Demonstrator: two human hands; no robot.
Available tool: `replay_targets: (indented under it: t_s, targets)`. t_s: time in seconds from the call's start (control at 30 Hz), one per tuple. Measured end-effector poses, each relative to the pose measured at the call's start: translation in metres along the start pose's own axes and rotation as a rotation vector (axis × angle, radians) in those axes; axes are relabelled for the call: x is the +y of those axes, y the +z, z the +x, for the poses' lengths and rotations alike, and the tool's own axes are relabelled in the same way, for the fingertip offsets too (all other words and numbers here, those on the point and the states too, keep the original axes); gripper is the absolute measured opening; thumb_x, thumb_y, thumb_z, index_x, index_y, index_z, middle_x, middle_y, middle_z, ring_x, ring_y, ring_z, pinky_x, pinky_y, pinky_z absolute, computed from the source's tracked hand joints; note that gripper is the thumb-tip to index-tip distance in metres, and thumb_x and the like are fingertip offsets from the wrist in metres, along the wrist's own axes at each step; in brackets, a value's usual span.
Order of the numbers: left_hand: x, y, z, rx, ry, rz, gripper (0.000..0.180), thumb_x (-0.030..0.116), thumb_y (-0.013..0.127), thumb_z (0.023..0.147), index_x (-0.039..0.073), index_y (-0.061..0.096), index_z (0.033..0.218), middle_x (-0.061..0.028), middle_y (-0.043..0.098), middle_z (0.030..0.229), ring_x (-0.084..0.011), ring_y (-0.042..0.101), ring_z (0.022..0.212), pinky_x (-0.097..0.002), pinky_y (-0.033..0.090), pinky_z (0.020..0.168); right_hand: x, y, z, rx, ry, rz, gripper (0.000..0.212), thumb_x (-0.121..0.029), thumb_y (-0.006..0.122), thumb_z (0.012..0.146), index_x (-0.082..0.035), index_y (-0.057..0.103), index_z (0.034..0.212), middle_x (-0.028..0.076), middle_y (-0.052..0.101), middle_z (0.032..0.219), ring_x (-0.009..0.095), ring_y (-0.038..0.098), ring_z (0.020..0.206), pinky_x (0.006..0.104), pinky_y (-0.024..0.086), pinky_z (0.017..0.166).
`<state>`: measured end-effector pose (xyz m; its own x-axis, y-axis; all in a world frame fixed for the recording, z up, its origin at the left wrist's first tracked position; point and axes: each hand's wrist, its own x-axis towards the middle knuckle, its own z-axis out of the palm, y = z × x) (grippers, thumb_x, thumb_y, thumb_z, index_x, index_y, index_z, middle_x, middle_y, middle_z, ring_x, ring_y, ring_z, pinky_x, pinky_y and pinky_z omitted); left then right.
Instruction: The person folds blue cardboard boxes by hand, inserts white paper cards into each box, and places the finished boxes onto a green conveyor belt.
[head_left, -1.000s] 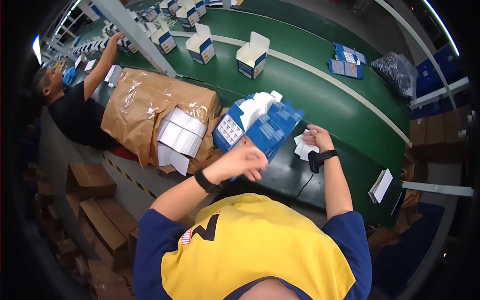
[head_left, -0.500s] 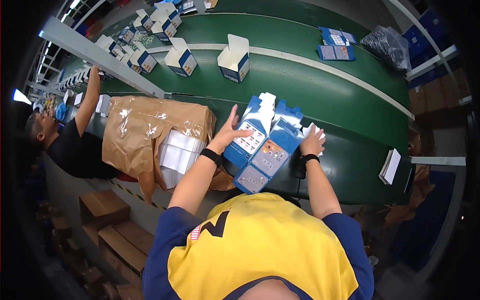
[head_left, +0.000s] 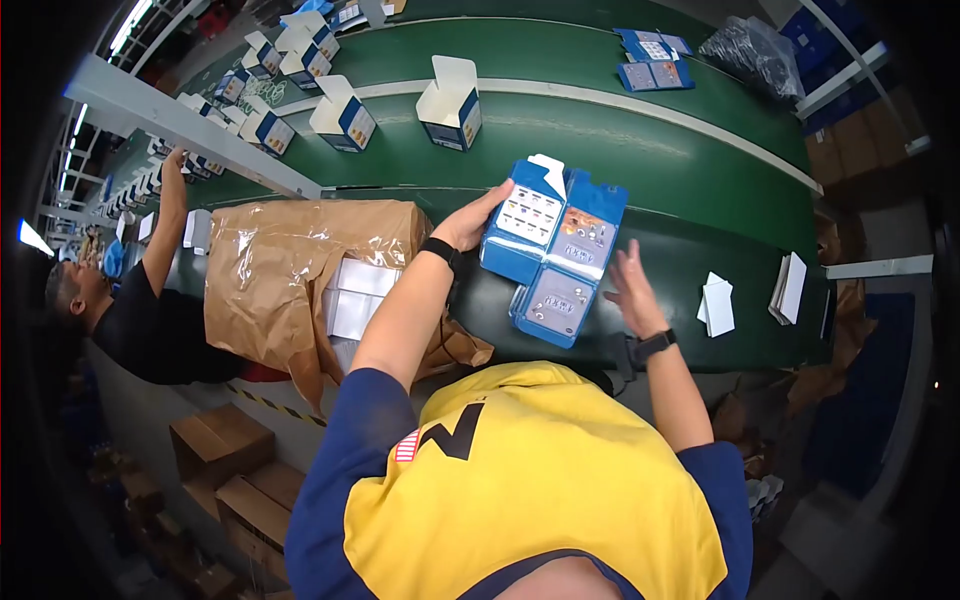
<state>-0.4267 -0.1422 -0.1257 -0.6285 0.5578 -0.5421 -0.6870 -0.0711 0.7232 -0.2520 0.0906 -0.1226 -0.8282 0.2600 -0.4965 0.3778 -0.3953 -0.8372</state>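
Observation:
My left hand (head_left: 480, 217) grips the left edge of a flat, unfolded blue carton (head_left: 572, 250), its fingers partly behind the cardboard. The carton has pale printed panels and white flaps at its top, and is tilted over the near part of the green bench. To its right, my right hand (head_left: 632, 290) is empty with fingers spread, a short gap from the carton's edge. Farther right lie a few small white folded sheets (head_left: 716, 306), and past them a stack of white folded sheets (head_left: 788, 290).
A torn brown paper package (head_left: 300, 250) of white folded sheets stands at my left. Open cartons (head_left: 450, 110) stand on the green conveyor (head_left: 560, 135). Flat blue cartons (head_left: 655, 70) and a plastic bag (head_left: 752, 55) lie far right. A co-worker (head_left: 130, 310) reaches in at left, beyond a metal post (head_left: 190, 125).
My right hand has let go of the white folded sheets, which now lie on the bench to the right. The blue carton has turned more upright and shifted right with my left hand.

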Motion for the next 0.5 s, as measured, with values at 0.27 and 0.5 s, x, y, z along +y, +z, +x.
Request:
replay_targets:
  t_s: [0.27,0.5]
  targets:
    - [-0.025,-0.011,0.010,-0.123,-0.030,-0.001,0.089,0.075,0.035,0.079,0.005,0.041,0.133,-0.0130,0.050,0.128,-0.0232,0.050,0.116,-0.0340,0.043,0.094,0.018,0.039,0.033,-0.303,0.141,0.366,0.055,-0.033,0.060,0.084,-0.001,0.044,0.125,0.014,0.056,0.116,0.023,0.056,0.104,0.0337,0.042,0.093]
    - [-0.059,0.023,-0.049,-0.059,-0.048,-0.115,0.083,0.071,0.036,0.082,0.005,0.042,0.132,-0.0120,0.051,0.127,-0.0214,0.051,0.114,-0.0325,0.042,0.094,0.020,0.030,-0.021,-0.230,0.209,0.387,0.052,-0.028,0.061,0.082,0.000,0.046,0.123,0.013,0.057,0.114,0.023,0.057,0.102,0.0344,0.044,0.091]
